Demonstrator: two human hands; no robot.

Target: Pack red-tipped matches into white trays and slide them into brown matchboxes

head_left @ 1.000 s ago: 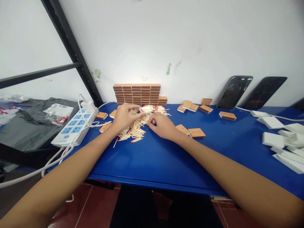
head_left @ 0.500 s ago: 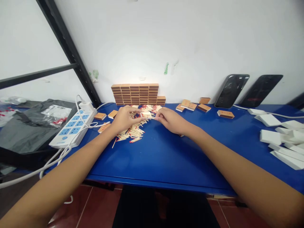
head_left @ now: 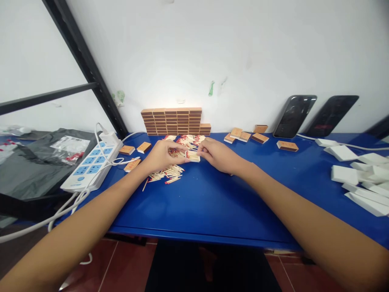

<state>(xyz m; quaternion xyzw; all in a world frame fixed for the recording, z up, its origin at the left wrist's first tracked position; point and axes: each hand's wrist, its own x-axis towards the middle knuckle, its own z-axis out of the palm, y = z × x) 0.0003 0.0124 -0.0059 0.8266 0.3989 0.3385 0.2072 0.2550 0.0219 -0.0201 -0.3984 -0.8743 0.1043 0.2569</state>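
My left hand (head_left: pixel 165 156) grips the left end of a small white matchbox tray (head_left: pixel 194 160) between thumb and fingers. Matchsticks with red heads (head_left: pixel 192 155) lie in the tray, heads toward the left. At the tray's right end, my right hand (head_left: pixel 214 153) has its fingers closed in a pinch; whatever is between the fingertips is hidden. Beneath and behind the hands spreads a pile of loose matches (head_left: pixel 165 174) on the blue table (head_left: pixel 194 207). A wall of stacked matchboxes (head_left: pixel 172 121) stands behind the pile.
A white power strip (head_left: pixel 91 166) with cables lies on the left, beside a dark plastic bag (head_left: pixel 39 162). Loose matchboxes (head_left: pixel 287 146) sit along the back and left. Two phones (head_left: pixel 294 115) lean on the wall. White trays (head_left: pixel 345 175) are heaped at right.
The tray has come slightly toward me and to the right, tilting so the red match heads in it now show. My right fingertips have moved closer to its right end.
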